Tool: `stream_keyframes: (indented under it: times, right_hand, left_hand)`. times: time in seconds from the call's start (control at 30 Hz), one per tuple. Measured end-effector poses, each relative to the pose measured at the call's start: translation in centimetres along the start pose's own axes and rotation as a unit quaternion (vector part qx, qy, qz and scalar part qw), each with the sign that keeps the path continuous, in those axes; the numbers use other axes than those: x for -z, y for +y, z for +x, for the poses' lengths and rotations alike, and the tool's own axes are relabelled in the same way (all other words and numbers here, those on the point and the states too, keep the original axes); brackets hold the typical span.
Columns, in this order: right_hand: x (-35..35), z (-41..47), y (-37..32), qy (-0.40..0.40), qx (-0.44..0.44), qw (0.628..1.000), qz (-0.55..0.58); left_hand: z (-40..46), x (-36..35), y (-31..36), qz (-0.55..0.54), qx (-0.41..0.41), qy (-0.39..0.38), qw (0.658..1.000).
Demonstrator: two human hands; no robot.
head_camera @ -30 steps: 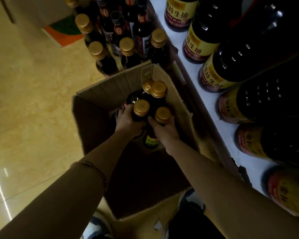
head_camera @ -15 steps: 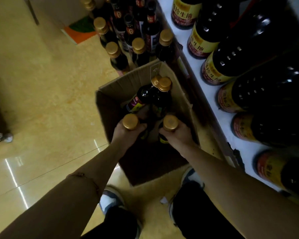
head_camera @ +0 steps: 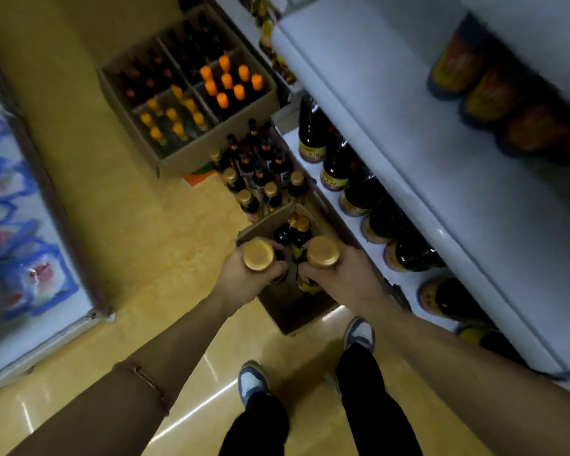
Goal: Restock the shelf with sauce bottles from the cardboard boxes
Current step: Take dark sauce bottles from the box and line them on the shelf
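My left hand (head_camera: 244, 278) grips a dark sauce bottle by its neck, its gold cap (head_camera: 258, 255) facing the camera. My right hand (head_camera: 339, 274) grips a second gold-capped sauce bottle (head_camera: 323, 251) the same way. Both bottles hang high above an open cardboard box (head_camera: 293, 311) on the floor. Two more gold-capped bottles (head_camera: 298, 225) stand at the box's far end. To the right is the white shelf (head_camera: 408, 179), with big dark bottles (head_camera: 352, 179) lined up on the lower level and blurred ones (head_camera: 494, 93) on the upper level.
A cluster of loose bottles (head_camera: 260, 172) stands on the floor beyond the box. Farther back is a divided cardboard box (head_camera: 191, 93) of orange-capped bottles. A glass-fronted cabinet (head_camera: 20, 205) lines the left. My shoes (head_camera: 359, 334) stand on the yellow floor just behind the box.
Both hands have lifted their bottles up out of the box. The camera has risen and pulled back, showing far more floor and shelf.
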State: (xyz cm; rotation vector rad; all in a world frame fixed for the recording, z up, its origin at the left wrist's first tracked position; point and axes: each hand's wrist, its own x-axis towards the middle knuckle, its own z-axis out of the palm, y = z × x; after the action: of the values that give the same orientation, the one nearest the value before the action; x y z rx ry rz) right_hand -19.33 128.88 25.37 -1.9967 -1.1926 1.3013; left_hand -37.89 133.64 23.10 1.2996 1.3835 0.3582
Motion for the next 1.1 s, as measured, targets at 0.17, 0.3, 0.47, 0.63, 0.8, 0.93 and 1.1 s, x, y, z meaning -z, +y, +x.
stream_keyframes:
  times: [0.17,0.3,0.47,0.63,0.8,0.93,1.1]
  right_hand:
    - [5.3,-6.7,-10.6,0.034,0.065,0.996,-0.055]
    - [9.0,-11.6,-18.7,0.074,0.097,0.988,-0.09]
    - [13.7,-17.6,-28.0,0.147,0.13,0.974,-0.116]
    - [17.9,-22.9,-35.1,0.223,0.145,0.96,-0.089]
    - [21.2,-27.8,-40.6,0.25,0.184,0.947,-0.079]
    - [23.3,-30.5,-43.9,0.293,0.197,0.931,-0.088]
    - [26.6,-33.0,-47.3,0.322,0.203,0.921,-0.09]
  left_hand:
    - [-6.3,5.6,10.5,0.075,-0.102,-0.065,0.99]
    - [-10.5,10.0,18.4,0.123,-0.146,-0.123,0.974]
    - [-15.1,15.4,28.3,0.202,-0.219,-0.161,0.941]
    - [-19.4,18.7,35.9,0.259,-0.3,-0.13,0.909]
    - [-23.0,20.5,41.4,0.231,-0.335,-0.123,0.905]
    - [-25.3,21.3,46.4,0.255,-0.361,-0.117,0.889]
    - [-27.6,21.4,53.1,0.263,-0.386,-0.148,0.872]
